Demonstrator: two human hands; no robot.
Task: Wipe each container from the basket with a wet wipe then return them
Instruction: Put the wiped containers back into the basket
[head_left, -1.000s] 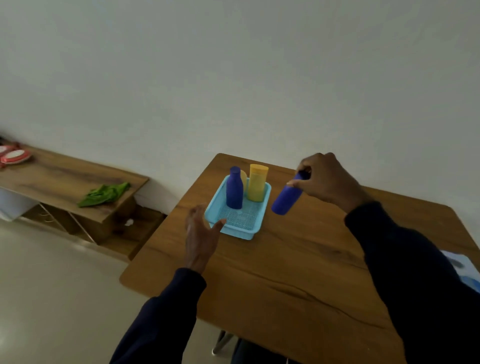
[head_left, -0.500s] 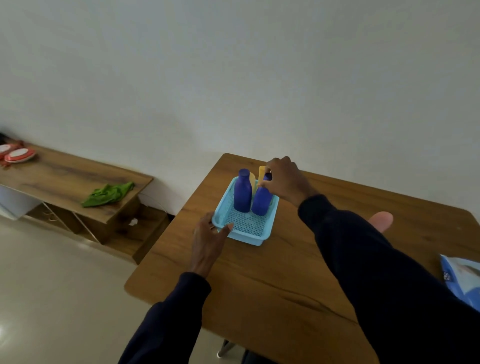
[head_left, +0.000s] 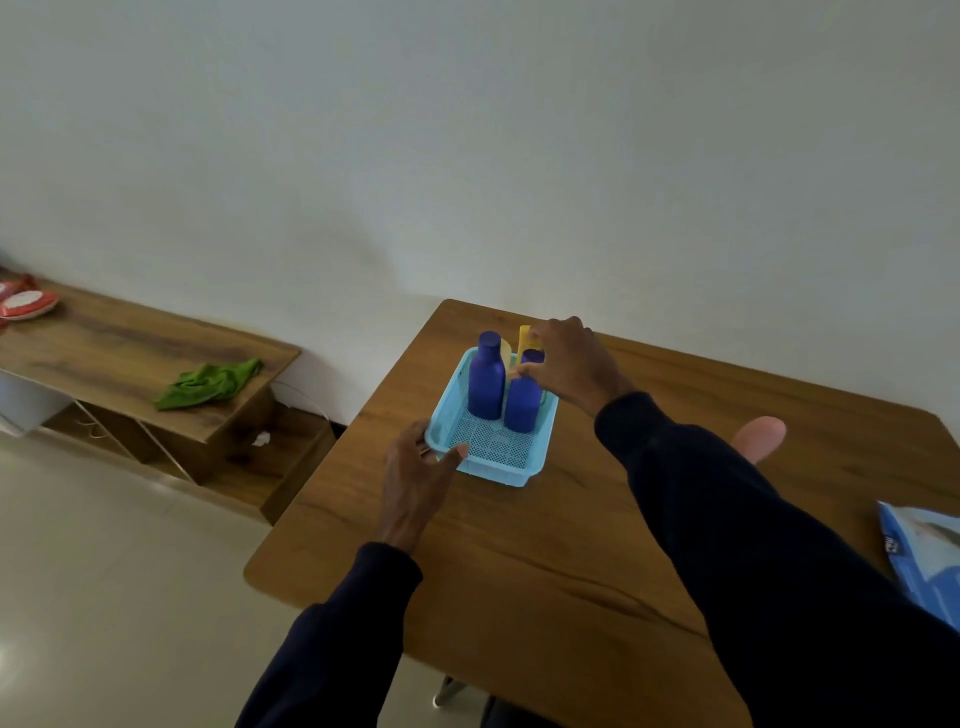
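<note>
1. Blue plastic: the returned blue bottle (head_left: 522, 410) stands upright on the mesh floor of the basket (head_left: 493, 470). Its long axis is vertical, and it is just beside the second blue bottle (head_left: 485, 382) on its left. A yellow container (head_left: 524, 338) stands behind both.
2. The right hand (head_left: 571, 369) sits at the returned bottle's top, fingers curled over the cap and thumb against the neck. The bottle thus lies below and slightly left of the palm, so letting go probably calls for a lift straight up.
3. The left hand (head_left: 413, 478) is at the basket's near-left corner, fingers spread and relaxed. Its thumb tip touches the rim, steadying the basket on the table (head_left: 545, 561).
4. Change: one second ago this bottle hung tilted in the air to the right of the basket, and the left hand lay short of the rim.
5. The wipe pack (head_left: 924, 561) lies at the table's right edge, well apart.
</note>
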